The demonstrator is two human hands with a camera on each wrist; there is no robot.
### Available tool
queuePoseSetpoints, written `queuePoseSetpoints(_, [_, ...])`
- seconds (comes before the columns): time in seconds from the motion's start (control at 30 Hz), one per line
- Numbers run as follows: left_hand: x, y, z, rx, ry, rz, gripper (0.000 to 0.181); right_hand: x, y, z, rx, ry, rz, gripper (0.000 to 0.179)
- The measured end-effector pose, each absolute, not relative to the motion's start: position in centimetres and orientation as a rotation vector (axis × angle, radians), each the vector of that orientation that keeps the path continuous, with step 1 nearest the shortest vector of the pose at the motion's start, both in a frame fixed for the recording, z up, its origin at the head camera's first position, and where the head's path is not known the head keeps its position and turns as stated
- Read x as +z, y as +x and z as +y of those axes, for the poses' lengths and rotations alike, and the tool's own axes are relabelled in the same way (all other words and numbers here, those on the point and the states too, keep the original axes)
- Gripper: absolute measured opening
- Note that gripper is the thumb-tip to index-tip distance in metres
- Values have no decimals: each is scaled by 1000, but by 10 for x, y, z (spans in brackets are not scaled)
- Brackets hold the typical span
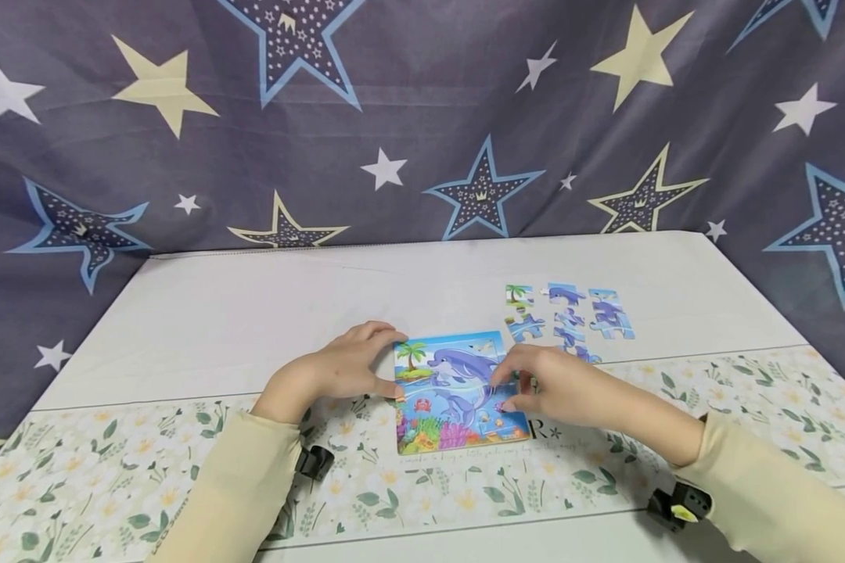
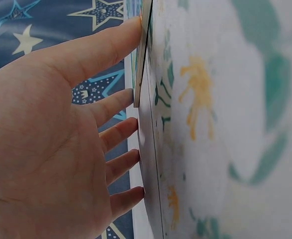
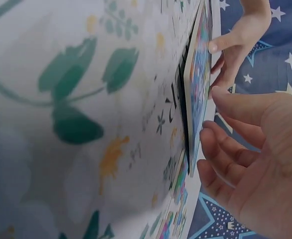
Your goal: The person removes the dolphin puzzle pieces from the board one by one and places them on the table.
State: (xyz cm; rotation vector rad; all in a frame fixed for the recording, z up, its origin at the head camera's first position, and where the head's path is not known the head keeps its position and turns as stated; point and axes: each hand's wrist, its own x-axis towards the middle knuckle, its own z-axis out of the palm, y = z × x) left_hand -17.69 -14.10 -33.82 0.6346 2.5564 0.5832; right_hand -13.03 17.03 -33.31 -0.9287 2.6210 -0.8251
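Note:
A square dolphin jigsaw puzzle (image 1: 426, 422) lies on the table, its picture showing dolphins, a palm and coral. My left hand (image 1: 348, 363) is at the puzzle's left side, thumb on the left edge and index finger at the far left corner. Seen in the left wrist view, its fingers (image 2: 118, 132) are spread and reach the tabletop. Over the puzzle's right side is my right hand (image 1: 545, 379), bent fingertips and thumb at the picture's surface. In the right wrist view the thumb (image 3: 240, 104) stands apart from the fingers, with no loose piece visible between them.
Several loose jigsaw pieces (image 1: 609, 313) lie in groups on the white table, beyond the puzzle to the right. A floral cloth strip (image 1: 204, 469) crosses the table under the puzzle. A star-patterned curtain (image 1: 408, 94) hangs behind the far edge.

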Motion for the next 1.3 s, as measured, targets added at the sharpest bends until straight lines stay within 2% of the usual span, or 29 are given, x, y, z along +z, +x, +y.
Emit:
queuePoseSetpoints(0.17, [-338,-177,-141,583,635,2564,83,-333,-128,166,-763,-899,2626,31])
queuePoseSetpoints(0.33, [-338,-176,-141,583,635,2563,83,-333,-126,160,-665,-795,2618,50])
queuePoseSetpoints(0.47, [-338,-177,-140,584,638,2563,83,-334,-126,159,-619,-785,2615,58])
queuePoseSetpoints(1.07, [-339,-179,-140,574,665,2561,82,-332,-124,152,-571,-757,2673,44])
queuePoseSetpoints(1.3, [-340,-178,-141,569,653,2563,82,-333,-127,153,-673,-798,2664,29])
